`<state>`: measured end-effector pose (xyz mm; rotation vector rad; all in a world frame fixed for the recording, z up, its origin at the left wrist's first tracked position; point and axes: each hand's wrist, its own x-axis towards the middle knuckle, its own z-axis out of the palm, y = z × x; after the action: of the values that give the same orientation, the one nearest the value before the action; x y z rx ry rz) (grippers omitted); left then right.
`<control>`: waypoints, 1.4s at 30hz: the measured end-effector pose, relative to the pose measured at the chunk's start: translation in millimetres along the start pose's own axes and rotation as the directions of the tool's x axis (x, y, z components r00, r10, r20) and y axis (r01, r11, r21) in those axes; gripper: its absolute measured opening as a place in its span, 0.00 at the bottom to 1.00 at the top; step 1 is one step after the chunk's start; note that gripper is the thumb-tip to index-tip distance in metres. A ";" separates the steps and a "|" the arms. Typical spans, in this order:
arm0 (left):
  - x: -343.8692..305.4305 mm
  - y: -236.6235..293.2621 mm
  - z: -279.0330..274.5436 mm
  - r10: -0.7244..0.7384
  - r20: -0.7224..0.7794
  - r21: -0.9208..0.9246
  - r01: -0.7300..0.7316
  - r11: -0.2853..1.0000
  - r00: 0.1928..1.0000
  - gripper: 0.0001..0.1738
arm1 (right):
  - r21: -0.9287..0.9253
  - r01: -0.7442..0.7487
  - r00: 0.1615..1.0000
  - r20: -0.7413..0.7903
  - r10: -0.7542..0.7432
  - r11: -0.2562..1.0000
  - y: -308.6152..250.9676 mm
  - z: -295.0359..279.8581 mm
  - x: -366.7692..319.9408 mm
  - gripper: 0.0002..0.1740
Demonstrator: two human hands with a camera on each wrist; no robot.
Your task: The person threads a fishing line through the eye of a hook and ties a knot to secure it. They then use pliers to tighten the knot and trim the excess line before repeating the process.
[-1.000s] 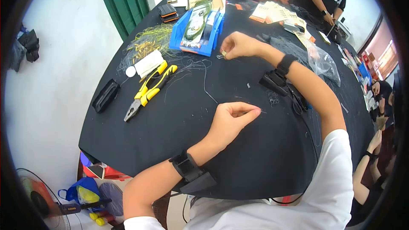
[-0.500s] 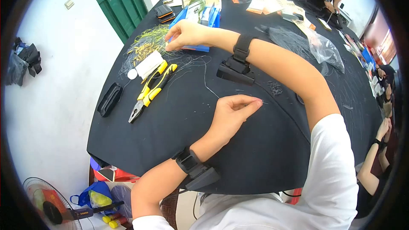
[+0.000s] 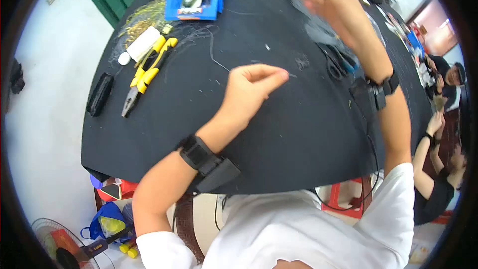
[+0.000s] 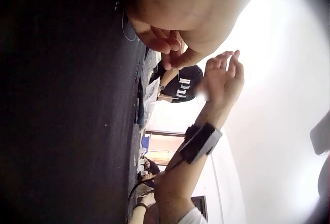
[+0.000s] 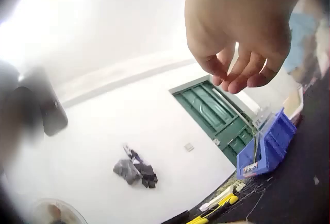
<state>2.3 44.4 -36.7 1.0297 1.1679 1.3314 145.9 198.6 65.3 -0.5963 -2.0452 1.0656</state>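
Observation:
My left hand point(image 3: 244, 92) pinches the end of a thin line between thumb and fingertips, low over the black table. A short tip pokes out past the thumb, and a grey line point(image 3: 213, 52) runs from behind the hand toward the blue bin point(image 3: 194, 14). Raised over the far right of the table is my right hand point(image 3: 334, 7), blurred, its fingers loosely spread with nothing between them; the right wrist view shows the fingers relaxed too. A small yellowish piece point(image 3: 167, 29) lies beside the pile of yellow-green strands point(image 3: 144, 17).
Yellow-handled pliers point(image 3: 147, 72) lie left of my left hand, near a white card point(image 3: 143, 44), a white disc point(image 3: 124, 59) and a black case point(image 3: 100, 94). Black-handled scissors point(image 3: 334, 66) and a tangle of line point(image 3: 301, 61) lie to the right. Other people sit around the table.
My right hand carried a small yellowish piece left from near the bin, let it go by the strands, then swung right and up. The left hand keeps its pinch; the head view has tilted down.

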 end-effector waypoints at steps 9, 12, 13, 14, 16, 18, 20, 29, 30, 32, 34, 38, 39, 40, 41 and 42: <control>-2.1 3.5 2.9 0.006 0.006 -0.066 -0.005 0.998 1.000 0.11 | 0.103 -0.388 0.921 0.083 0.381 0.916 32.1 31.4 -113.2 0.10; -3.8 5.3 4.6 0.000 0.069 -0.053 0.004 0.999 0.998 0.11 | 0.107 -0.227 0.973 0.073 0.220 0.968 29.5 39.5 -114.6 0.10; -4.9 6.0 6.1 0.015 0.070 -0.035 -0.012 0.999 0.997 0.11 | 0.081 -0.214 0.975 0.077 0.208 0.974 25.7 35.6 -112.5 0.10; -6.0 6.1 7.4 0.029 0.072 -0.019 -0.027 0.999 0.997 0.11 | 0.053 -0.202 0.977 0.081 0.198 0.978 22.4 30.5 -109.0 0.10; -5.5 6.2 8.2 0.042 0.061 0.017 -0.043 0.999 0.997 0.10 | -0.050 -0.168 0.975 0.136 0.173 0.985 30.8 9.3 -89.0 0.12; -4.3 5.5 8.5 0.037 0.038 0.053 -0.039 0.998 0.999 0.10 | -0.272 -0.226 0.925 0.242 0.294 0.935 30.1 -26.6 -55.7 0.15; -4.6 5.6 9.8 0.033 0.051 0.032 -0.034 0.999 0.998 0.10 | -0.498 -0.194 0.890 0.273 0.365 0.845 47.3 -60.7 -15.6 0.22; -4.4 6.9 9.9 -0.063 0.050 0.018 0.062 0.998 0.997 0.08 | -0.864 -0.146 0.832 0.157 0.532 0.482 123.9 -86.2 65.3 0.42; -5.7 10.5 11.9 -0.087 0.044 0.050 0.084 0.995 0.995 0.07 | -0.869 -0.029 0.842 0.245 0.481 0.493 148.7 -93.2 70.4 0.37; -5.1 10.6 12.7 -0.084 0.056 0.044 0.082 0.996 0.995 0.06 | -0.865 0.028 0.851 0.284 0.442 0.502 159.5 -103.8 68.3 0.32; -5.0 9.5 13.2 -0.095 0.055 0.039 0.093 0.995 0.994 0.06 | -0.869 0.131 0.871 0.331 0.363 0.477 190.5 -128.2 68.2 0.27; -4.3 11.1 12.8 -0.104 0.046 0.051 0.102 0.993 0.993 0.06 | -0.840 -0.366 0.844 -0.118 0.524 0.400 220.7 -174.0 52.1 0.26; -4.6 11.2 13.3 -0.101 0.048 0.051 0.099 0.994 0.994 0.06 | -0.932 -0.197 0.917 -0.065 0.393 0.305 227.0 -178.8 45.9 0.24; -4.1 11.0 13.3 -0.092 0.049 0.056 0.089 0.994 0.995 0.06 | -0.962 -0.098 0.948 -0.012 0.317 0.255 222.4 -175.9 42.3 0.23; -3.7 10.4 13.1 -0.083 0.049 0.061 0.080 0.995 0.995 0.06 | -0.982 -0.005 0.970 0.040 0.238 0.189 208.1 -167.5 37.8 0.22; -4.2 9.8 12.9 -0.077 0.048 0.066 0.074 0.995 0.996 0.06 | -0.979 0.022 0.975 0.065 0.212 0.202 192.8 -159.1 36.4 0.22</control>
<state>13.9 41.5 -24.8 1.0488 1.2066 1.2095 260.3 406.7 -20.8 -1.2958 -2.7434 -0.4198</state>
